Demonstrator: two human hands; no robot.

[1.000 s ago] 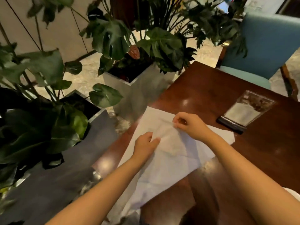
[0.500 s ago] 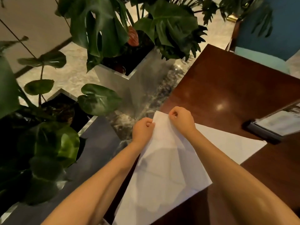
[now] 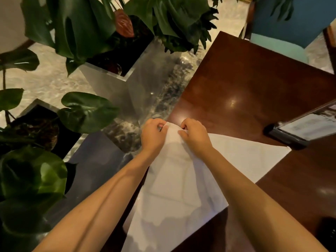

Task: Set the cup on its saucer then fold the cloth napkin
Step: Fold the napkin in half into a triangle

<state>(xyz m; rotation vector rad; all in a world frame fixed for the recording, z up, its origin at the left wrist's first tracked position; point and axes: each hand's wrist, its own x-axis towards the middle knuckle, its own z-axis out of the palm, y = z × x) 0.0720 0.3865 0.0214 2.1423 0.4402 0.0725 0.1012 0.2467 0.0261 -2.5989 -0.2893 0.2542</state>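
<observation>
A white cloth napkin [image 3: 181, 193] lies spread over the left edge of the dark wooden table [image 3: 254, 84], one layer doubled over another. My left hand [image 3: 153, 135] and my right hand [image 3: 194, 136] sit close together at the napkin's far corner. Each pinches the cloth there, at the table's edge. No cup or saucer is in view.
A clear menu stand on a black base [image 3: 298, 130] stands at the right of the table. Planters with large green leaves [image 3: 112, 73] crowd the floor to the left. A blue chair [image 3: 291, 24] stands at the far side. A dark object [image 3: 327, 231] sits bottom right.
Both hands carried a napkin corner from the cloth's middle up to its far corner, laying one layer over the other. The two hands have drawn closer together.
</observation>
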